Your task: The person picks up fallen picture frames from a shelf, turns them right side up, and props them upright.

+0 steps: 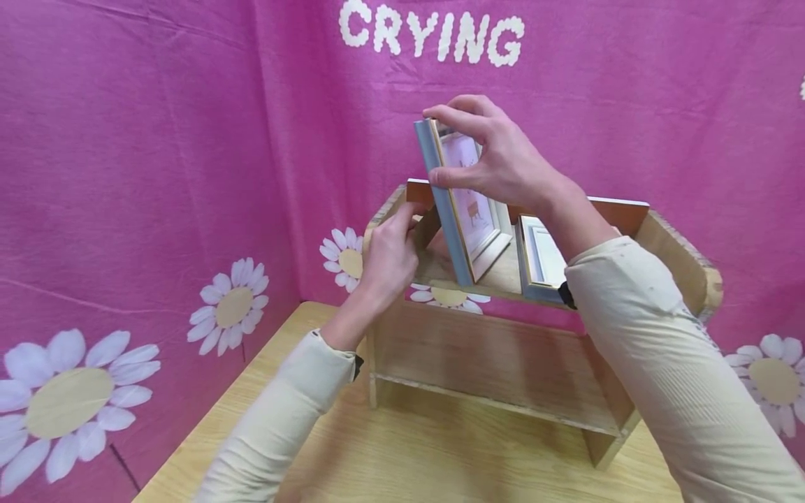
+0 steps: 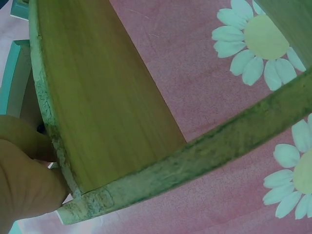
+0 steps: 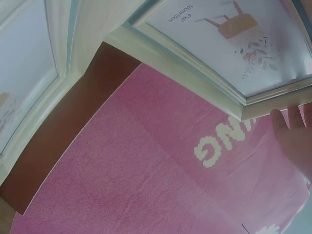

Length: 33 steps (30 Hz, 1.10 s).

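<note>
My right hand (image 1: 497,150) grips a blue-edged picture frame (image 1: 468,202) by its upper part, thumb on the near edge and fingers over the top. The frame stands tilted on the left part of a small wooden shelf unit's top. In the right wrist view its picture (image 3: 239,44) shows a chair, and fingertips (image 3: 290,117) lie along its edge. My left hand (image 1: 390,251) curls its fingers at the dark flap (image 1: 429,223) behind this frame; the fingertips are partly hidden. A second picture frame (image 1: 544,258) leans to the right, partly covered by my right arm.
The wooden shelf unit (image 1: 497,356) has raised side panels and a reddish-brown back strip (image 1: 616,213). It stands on a light wood table (image 1: 377,454). Pink cloth with daisies and white letters (image 1: 434,31) hangs close behind and to the left.
</note>
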Each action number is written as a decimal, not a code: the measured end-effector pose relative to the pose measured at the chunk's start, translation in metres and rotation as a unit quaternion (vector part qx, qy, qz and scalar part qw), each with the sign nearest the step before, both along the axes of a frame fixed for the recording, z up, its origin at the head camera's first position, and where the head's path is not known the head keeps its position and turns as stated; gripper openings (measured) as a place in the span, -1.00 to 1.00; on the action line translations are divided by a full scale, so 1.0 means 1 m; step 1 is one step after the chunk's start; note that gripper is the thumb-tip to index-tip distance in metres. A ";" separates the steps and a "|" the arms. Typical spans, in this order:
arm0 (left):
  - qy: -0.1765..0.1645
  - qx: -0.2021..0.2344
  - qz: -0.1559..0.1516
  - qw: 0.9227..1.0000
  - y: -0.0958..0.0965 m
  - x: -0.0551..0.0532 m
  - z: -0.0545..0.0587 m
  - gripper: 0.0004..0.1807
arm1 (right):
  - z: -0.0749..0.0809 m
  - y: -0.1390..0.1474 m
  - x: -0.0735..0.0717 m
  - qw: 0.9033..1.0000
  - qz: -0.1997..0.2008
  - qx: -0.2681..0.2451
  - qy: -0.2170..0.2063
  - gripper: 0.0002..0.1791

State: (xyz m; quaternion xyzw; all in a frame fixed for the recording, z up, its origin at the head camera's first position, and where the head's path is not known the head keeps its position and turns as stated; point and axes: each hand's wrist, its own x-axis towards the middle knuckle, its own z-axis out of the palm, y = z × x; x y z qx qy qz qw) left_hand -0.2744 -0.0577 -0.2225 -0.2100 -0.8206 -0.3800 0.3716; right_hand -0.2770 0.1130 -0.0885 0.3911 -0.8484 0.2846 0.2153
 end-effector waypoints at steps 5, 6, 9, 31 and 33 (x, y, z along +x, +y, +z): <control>0.012 -0.002 0.005 1.000 0.002 -0.002 0.000 -0.63 | 0.002 -0.001 0.000 1.000 -0.004 -0.004 0.002 -0.23; 0.018 -0.004 0.005 1.000 0.002 -0.002 -0.001 -0.64 | 0.002 -0.001 0.000 1.000 -0.006 -0.005 0.002 -0.23; 0.055 -0.008 0.014 0.998 0.001 0.003 -0.006 -0.69 | 0.001 -0.001 0.000 1.000 -0.008 -0.009 -0.006 -0.23; 0.033 0.077 -0.077 0.994 0.044 0.038 -0.017 -0.11 | 0.011 -0.006 -0.006 0.999 -0.021 -0.029 0.030 -0.65; 0.040 0.074 -0.076 0.994 0.044 0.038 -0.016 -0.10 | 0.014 -0.006 -0.007 0.999 -0.026 -0.026 0.040 -0.67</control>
